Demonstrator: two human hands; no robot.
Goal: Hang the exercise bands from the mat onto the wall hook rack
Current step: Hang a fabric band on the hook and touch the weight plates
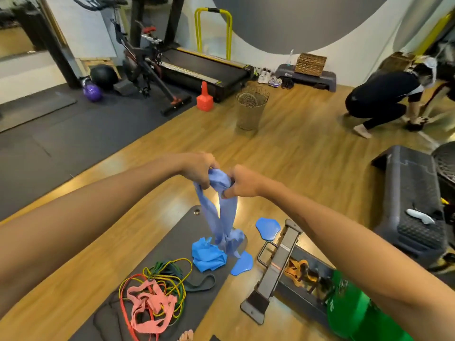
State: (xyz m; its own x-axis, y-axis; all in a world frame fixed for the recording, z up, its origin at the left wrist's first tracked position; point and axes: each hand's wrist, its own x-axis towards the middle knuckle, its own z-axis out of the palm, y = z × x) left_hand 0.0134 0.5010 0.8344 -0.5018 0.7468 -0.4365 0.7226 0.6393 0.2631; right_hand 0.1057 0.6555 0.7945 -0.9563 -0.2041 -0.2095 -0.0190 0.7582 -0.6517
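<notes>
Both hands, left hand [200,172] and right hand [240,184], clutch the bunched top of a long periwinkle-blue flat rubber exercise band [222,217], its tail trailing onto the dark grey foam mat [172,242]. Gathering appears under way; next, it must be lifted clear and carried to a hook rack not in view. Tangled red, yellow, green and pink loop bands [152,296] wait on the mat.

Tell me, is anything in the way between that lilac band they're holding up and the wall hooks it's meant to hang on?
Cannot be told: no hook rack shows in this view. Both the left hand and right hand grip the wide lilac stretch band directly, its lower end trailing on the dark grey mat beside a crumpled bright blue band.
</notes>
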